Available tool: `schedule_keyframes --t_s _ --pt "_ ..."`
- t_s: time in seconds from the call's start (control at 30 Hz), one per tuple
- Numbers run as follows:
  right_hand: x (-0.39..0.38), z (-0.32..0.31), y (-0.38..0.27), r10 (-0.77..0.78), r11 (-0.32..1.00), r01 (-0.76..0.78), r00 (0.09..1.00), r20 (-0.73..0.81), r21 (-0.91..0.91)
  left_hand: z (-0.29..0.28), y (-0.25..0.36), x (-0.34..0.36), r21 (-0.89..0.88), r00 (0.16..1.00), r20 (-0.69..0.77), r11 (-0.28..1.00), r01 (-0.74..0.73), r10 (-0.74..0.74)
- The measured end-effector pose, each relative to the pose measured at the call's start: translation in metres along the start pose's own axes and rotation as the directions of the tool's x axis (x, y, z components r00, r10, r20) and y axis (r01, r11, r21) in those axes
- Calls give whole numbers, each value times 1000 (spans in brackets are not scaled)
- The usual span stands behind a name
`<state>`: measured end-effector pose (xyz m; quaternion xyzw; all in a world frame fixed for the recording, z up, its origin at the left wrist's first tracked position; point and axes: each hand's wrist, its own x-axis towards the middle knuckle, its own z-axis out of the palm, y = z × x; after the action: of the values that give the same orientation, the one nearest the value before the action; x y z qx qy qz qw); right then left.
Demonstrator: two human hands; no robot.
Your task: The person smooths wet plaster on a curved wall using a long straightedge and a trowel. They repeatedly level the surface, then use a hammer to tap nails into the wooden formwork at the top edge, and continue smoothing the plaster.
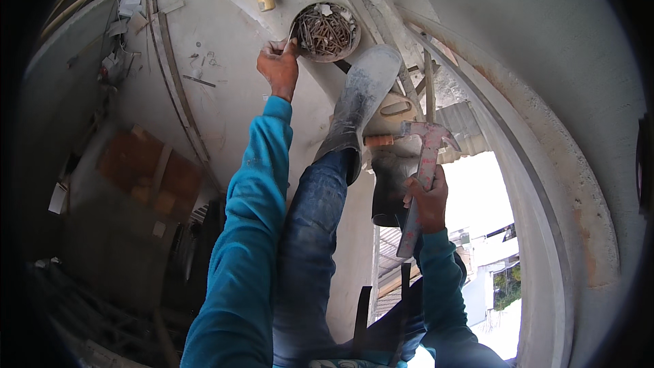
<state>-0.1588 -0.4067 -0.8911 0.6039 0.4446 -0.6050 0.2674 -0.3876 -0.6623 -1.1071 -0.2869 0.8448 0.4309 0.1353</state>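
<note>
While the left hand [279,67] pinches a nail [292,31] at the bowl's rim [332,59], the right [430,203], apart, clasps a hammer [428,158].

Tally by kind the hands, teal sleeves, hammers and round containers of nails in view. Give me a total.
Hands: 2 (left hand, right hand)
Teal sleeves: 2 (left sleeve, right sleeve)
Hammer: 1
Round container of nails: 1, its nails overlapping too much to count
Total: 6
</note>
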Motion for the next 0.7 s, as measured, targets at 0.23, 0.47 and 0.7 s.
schedule_keyframes --t_s 0.23,0.47,0.7 --pt "-6 -5 18 35 999 -36 999 29 28 -10 41 -22 495 898 155 754 -431 411" --pt "-7 7 13 -18 997 11 995 98 76 38 63 -5 716 954 227 631 -299 194" --pt "-3 -1 11 -64 998 62 994 87 26 45 72 14 858 920 362 331 -392 151"
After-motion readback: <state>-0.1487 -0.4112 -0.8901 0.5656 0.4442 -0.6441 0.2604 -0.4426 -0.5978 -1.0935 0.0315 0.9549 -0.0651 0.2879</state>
